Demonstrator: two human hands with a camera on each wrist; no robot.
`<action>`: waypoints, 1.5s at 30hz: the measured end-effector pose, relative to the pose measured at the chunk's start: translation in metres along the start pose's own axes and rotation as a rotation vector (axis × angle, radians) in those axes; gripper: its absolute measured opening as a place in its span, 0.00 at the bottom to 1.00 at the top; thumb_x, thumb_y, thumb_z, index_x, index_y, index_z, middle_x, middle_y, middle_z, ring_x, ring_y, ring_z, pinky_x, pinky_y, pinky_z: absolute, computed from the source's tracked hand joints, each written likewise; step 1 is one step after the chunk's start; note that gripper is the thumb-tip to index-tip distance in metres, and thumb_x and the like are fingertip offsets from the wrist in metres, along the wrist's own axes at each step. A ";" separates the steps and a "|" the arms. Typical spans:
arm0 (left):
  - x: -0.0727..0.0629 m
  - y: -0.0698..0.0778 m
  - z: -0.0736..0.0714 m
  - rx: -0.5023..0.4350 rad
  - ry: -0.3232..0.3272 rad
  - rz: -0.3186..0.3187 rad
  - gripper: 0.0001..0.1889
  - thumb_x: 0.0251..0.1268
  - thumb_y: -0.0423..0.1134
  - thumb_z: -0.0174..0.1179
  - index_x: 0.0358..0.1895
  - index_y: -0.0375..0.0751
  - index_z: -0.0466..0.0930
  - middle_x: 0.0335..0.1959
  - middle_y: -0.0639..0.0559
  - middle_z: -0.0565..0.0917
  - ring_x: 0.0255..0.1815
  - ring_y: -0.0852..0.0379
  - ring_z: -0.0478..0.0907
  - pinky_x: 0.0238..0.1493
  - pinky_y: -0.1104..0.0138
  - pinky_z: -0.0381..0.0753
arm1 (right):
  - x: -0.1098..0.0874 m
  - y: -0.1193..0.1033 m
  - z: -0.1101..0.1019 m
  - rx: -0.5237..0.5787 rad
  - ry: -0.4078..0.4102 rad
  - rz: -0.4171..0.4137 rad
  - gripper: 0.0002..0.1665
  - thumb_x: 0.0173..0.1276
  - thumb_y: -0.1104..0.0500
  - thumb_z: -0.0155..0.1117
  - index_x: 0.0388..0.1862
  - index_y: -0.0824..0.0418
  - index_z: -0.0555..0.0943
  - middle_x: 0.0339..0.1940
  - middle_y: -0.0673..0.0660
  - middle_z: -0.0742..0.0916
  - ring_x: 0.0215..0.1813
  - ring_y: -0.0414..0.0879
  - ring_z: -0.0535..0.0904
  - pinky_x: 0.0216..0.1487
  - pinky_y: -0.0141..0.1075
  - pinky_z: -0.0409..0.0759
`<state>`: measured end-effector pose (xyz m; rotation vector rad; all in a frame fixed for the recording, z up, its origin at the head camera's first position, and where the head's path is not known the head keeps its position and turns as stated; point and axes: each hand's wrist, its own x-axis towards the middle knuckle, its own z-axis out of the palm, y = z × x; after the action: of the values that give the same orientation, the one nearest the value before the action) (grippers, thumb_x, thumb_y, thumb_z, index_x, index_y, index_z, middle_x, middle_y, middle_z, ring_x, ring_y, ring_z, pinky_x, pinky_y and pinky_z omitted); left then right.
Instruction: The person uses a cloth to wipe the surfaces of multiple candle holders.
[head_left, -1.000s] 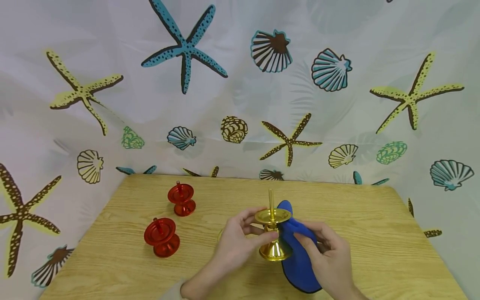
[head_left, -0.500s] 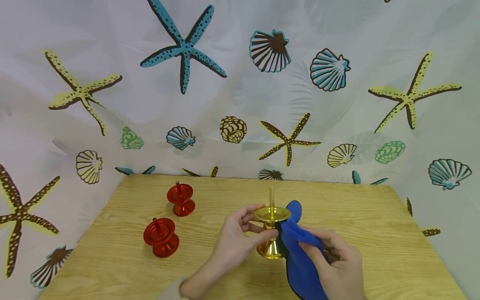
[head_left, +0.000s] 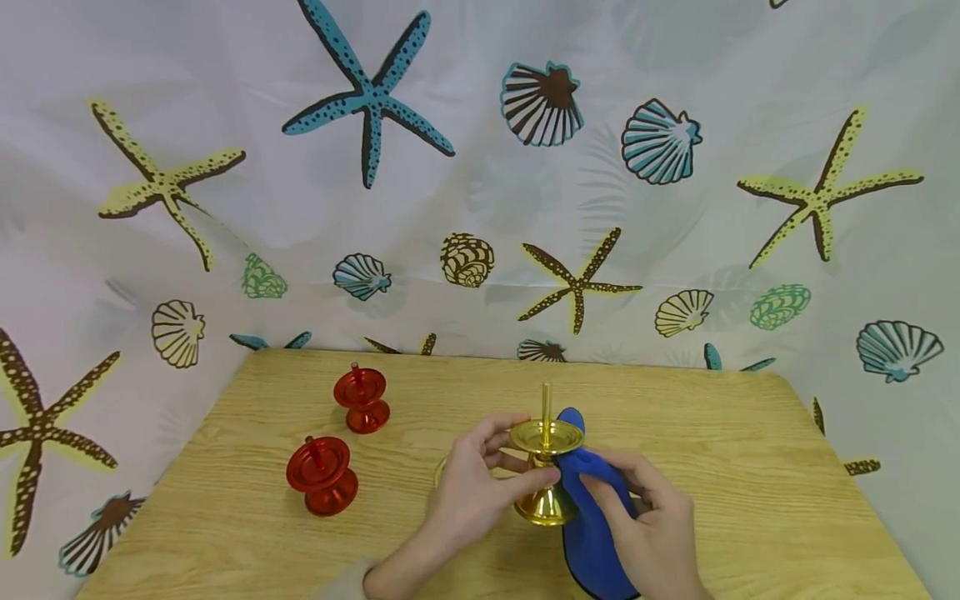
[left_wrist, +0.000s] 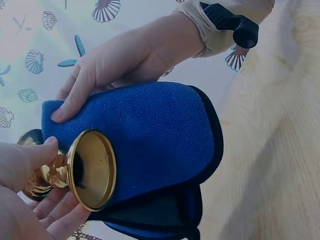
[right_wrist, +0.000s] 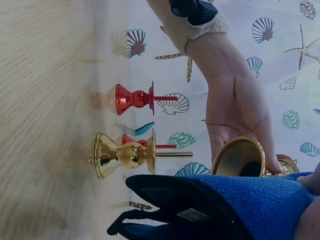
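My left hand (head_left: 476,483) grips a shiny gold candle holder (head_left: 545,507) by its narrow stem, thumb in front. The holder is above the table, its dish and thin spike pointing up in the head view. In my right hand (head_left: 660,521) is a blue plush cloth (head_left: 596,537) with black edging, pinched between thumb and fingers. Its upper end is pressed up to the holder's right side, below the dish. The left wrist view shows the fuzzy blue face (left_wrist: 150,130) behind the holder's hollow base (left_wrist: 96,172).
A second gold candle holder (right_wrist: 125,156) stands on the wooden table (head_left: 750,467), almost hidden behind my left hand in the head view. Two red candle holders (head_left: 321,475) (head_left: 362,400) stand at the left. A seashell-patterned curtain (head_left: 480,200) hangs around the table's back and sides.
My right hand with the cloth has swung right and toward me, then back left and up against the holder. The gold holder has shifted only slightly in my left hand's grip.
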<state>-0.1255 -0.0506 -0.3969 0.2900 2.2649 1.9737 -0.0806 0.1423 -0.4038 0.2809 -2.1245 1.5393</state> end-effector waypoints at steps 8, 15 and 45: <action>-0.004 0.008 -0.002 0.009 -0.027 -0.021 0.38 0.60 0.42 0.78 0.72 0.38 0.72 0.54 0.43 0.89 0.48 0.54 0.88 0.46 0.63 0.90 | 0.010 0.011 -0.002 0.049 -0.016 0.016 0.12 0.67 0.73 0.70 0.48 0.64 0.87 0.42 0.56 0.94 0.44 0.31 0.90 0.41 0.27 0.88; -0.002 0.007 -0.004 0.016 -0.036 -0.052 0.35 0.55 0.42 0.81 0.67 0.40 0.79 0.55 0.45 0.89 0.42 0.56 0.88 0.39 0.67 0.85 | 0.010 0.014 -0.002 0.117 -0.020 0.006 0.12 0.66 0.75 0.70 0.47 0.67 0.87 0.40 0.39 0.92 0.42 0.32 0.90 0.42 0.26 0.87; 0.038 0.007 -0.088 0.197 0.140 0.122 0.39 0.59 0.31 0.77 0.73 0.40 0.70 0.70 0.42 0.82 0.67 0.41 0.83 0.61 0.57 0.87 | 0.029 0.022 -0.053 -0.123 -0.105 0.003 0.13 0.66 0.70 0.74 0.48 0.63 0.89 0.40 0.34 0.90 0.39 0.30 0.89 0.37 0.29 0.88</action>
<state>-0.1811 -0.1264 -0.3762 0.3259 2.5948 1.8818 -0.1003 0.2028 -0.3945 0.3224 -2.2915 1.4160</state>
